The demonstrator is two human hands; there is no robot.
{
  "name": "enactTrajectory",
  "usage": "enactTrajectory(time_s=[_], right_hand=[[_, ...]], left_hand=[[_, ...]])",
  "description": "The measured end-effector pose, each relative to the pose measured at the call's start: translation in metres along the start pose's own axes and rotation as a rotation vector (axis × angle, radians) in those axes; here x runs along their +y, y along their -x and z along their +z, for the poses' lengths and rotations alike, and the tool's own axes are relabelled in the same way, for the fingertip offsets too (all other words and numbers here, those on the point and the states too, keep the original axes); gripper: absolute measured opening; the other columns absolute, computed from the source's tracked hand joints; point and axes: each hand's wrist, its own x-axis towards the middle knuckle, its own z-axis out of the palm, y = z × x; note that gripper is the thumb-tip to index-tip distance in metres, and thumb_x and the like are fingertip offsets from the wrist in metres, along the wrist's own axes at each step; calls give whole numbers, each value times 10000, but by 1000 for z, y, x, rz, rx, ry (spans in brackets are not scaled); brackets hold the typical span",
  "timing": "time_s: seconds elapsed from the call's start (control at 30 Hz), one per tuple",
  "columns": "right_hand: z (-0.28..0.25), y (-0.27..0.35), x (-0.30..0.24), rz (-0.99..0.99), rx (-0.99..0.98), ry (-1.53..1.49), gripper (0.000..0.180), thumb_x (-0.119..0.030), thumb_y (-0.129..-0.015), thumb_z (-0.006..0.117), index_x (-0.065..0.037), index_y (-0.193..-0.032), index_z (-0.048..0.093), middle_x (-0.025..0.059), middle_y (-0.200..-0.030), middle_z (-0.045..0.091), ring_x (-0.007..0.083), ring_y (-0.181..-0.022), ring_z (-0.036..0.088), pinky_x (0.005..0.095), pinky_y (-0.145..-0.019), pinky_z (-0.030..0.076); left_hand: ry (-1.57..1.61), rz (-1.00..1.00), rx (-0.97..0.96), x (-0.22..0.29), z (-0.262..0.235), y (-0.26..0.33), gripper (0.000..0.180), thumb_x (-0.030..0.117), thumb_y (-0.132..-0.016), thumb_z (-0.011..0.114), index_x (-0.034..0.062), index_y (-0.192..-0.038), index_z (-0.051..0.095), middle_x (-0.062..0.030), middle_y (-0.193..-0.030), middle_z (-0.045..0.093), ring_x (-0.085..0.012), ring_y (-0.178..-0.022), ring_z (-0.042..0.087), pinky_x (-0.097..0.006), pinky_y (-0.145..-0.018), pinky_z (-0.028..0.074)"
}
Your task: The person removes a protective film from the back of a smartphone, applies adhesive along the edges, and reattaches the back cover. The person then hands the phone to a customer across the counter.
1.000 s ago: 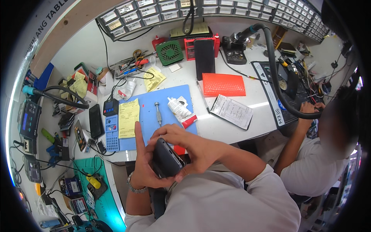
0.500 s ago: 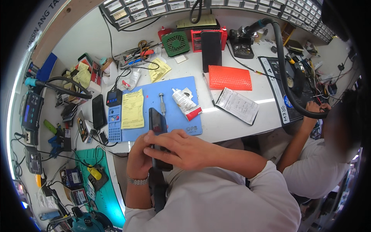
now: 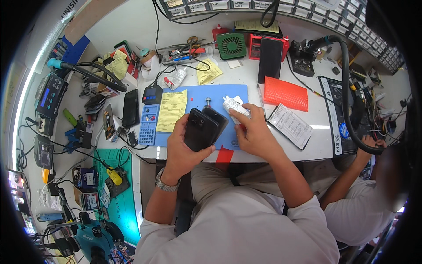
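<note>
My left hand [image 3: 184, 147] is closed round a black smartphone [image 3: 202, 132] above the near edge of the blue mat. The phone's back with its camera bump faces up. A thin dark panel [image 3: 218, 118] sticks out at an angle beyond its right side; whether it is joined to the phone I cannot tell. With thumb and fingers, my right hand [image 3: 255, 132] grips a white tube [image 3: 235, 105] lying on the mat. A metal screwdriver [image 3: 208, 101] is partly hidden behind the phone. Under my hands a red strip [image 3: 224, 156] lies over the table edge.
On the blue mat [image 3: 176, 140] lie a yellow paper form [image 3: 172, 112] and a blue parts tray [image 3: 149, 123]. A red bubble pouch [image 3: 285, 93] and a white form [image 3: 290, 126] lie to the right. Another person's hands [image 3: 371, 143] work at the far right.
My hands have moved apart: the left tilts the phone up with its back showing, and the right has reached over and taken hold of the tube. The view has shifted left.
</note>
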Motion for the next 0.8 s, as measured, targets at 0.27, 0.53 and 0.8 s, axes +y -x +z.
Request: enactTrajectory(time_s=[0.27,0.53,0.8], right_hand=[[-15,-3,1,140,136,13,536,-12,-833,842,-132,-1346,743,193,-1461,558,370,-1057,704,418,-918,607],[-20,-11,4,7,552,-315,209,-109,-976,838,-6,-1134,748,141,-963,812,209,-865,795,300,-792,603],[-27,-2,-4,-84,540,-517,199,-108,-976,850,16,-1092,747,113,-951,812,133,-861,769,269,-760,593]], left_hand=[[-159,99,11,-14,2,0,982,-10,-728,920,-35,-1545,375,-174,-1403,576,-226,-1331,613,-373,-1130,527],[-177,110,27,-14,7,1,962,-17,-711,888,-32,-1537,396,-156,-1367,575,-213,-1247,631,-360,-1094,538],[-280,207,-45,2,6,-3,890,5,-671,869,-10,-1488,518,-130,-1295,628,-251,-1201,653,-373,-1072,521]])
